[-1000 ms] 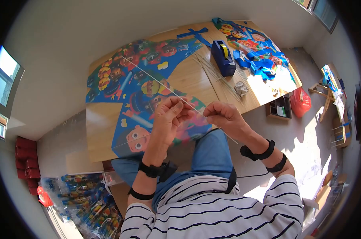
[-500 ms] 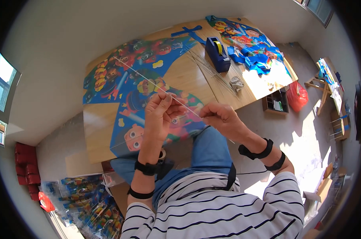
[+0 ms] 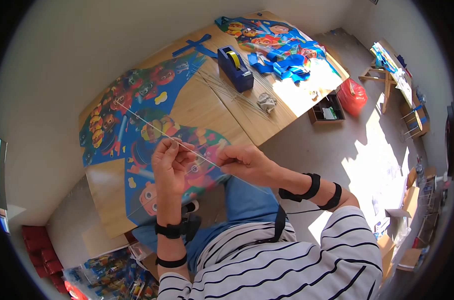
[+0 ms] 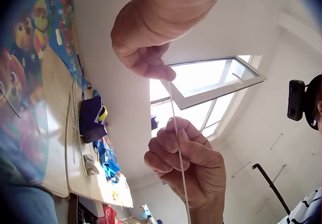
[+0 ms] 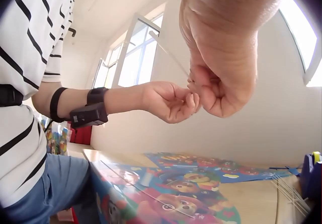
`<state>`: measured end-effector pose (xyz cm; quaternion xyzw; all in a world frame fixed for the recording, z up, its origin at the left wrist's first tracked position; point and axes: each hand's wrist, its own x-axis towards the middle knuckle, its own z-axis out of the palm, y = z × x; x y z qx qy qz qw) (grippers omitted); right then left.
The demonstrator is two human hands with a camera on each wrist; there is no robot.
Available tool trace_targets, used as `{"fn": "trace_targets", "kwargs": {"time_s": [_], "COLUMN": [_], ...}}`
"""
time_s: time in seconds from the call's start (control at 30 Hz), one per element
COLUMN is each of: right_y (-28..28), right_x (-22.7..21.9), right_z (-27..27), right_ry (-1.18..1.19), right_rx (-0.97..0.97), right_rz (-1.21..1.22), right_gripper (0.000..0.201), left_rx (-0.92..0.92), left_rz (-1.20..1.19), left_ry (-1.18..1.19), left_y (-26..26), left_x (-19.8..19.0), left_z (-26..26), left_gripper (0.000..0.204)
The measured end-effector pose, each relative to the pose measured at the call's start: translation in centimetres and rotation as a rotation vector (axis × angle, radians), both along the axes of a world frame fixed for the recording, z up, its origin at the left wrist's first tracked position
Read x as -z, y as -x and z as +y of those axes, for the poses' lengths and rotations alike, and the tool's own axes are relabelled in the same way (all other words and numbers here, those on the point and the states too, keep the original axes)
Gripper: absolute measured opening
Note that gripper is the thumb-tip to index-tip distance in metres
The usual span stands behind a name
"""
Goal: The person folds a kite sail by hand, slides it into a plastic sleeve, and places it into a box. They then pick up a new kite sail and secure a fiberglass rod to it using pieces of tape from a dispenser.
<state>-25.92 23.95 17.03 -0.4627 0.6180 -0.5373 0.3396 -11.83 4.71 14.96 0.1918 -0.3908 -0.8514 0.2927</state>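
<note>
A thin white rod slants across the head view above a printed cartoon sheet. The left hand pinches it between thumb and fingers, partway along its length. Closer to the body, the right hand pinches the same rod, which runs on faintly past it. In the left wrist view the rod passes between the left hand and the right hand. The right wrist view shows the left hand close beside the right hand.
A blue tape dispenser with yellow tape stands on the wooden table. Around it lie thin rods, a crumpled lump and blue ribbons. A divided box and red bag are on the floor.
The head view has turned, so the table and its things appear further left. Both hands still pinch the rod, with little visible change in their grip.
</note>
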Motion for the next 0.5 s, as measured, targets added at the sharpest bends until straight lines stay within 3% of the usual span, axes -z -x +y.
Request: {"fn": "trace_targets", "kwargs": {"time_s": [0.07, 0.13, 0.2, 0.27, 0.37, 0.5], "right_y": [1.6, 5.9, 12.6, 19.0, 22.8, 25.7], "right_x": [0.6, 4.6, 9.5, 12.2, 13.9, 16.8], "right_z": [-0.3, -1.0, -1.5, -1.5, -1.0, -1.0], "right_ry": [-0.059, -0.068, -0.212, -0.339, -0.496, -0.469], "right_rx": [0.009, 0.226, 0.505, 0.586, 0.503, 0.510], "right_rz": [0.082, 0.300, 0.742, 0.841, 0.868, 0.846], "right_gripper": [0.016, 0.016, 0.041, 0.049, 0.052, 0.022], "left_rx": [-0.028, -0.064, -0.082, -0.103, -0.120, -0.095], "left_rz": [-0.017, -0.039, -0.076, -0.134, -0.225, -0.251], "left_ry": [0.003, 0.003, 0.016, 0.024, 0.021, 0.001], "left_y": [-0.1, -0.7, -1.0, -1.3, -1.0, -1.0], "left_x": [0.5, 1.4, 1.6, 1.6, 1.8, 2.8], "left_z": [-0.5, -1.2, -1.3, -1.1, -0.9, -1.3], "left_gripper": [0.008, 0.007, 0.007, 0.007, 0.009, 0.006]}}
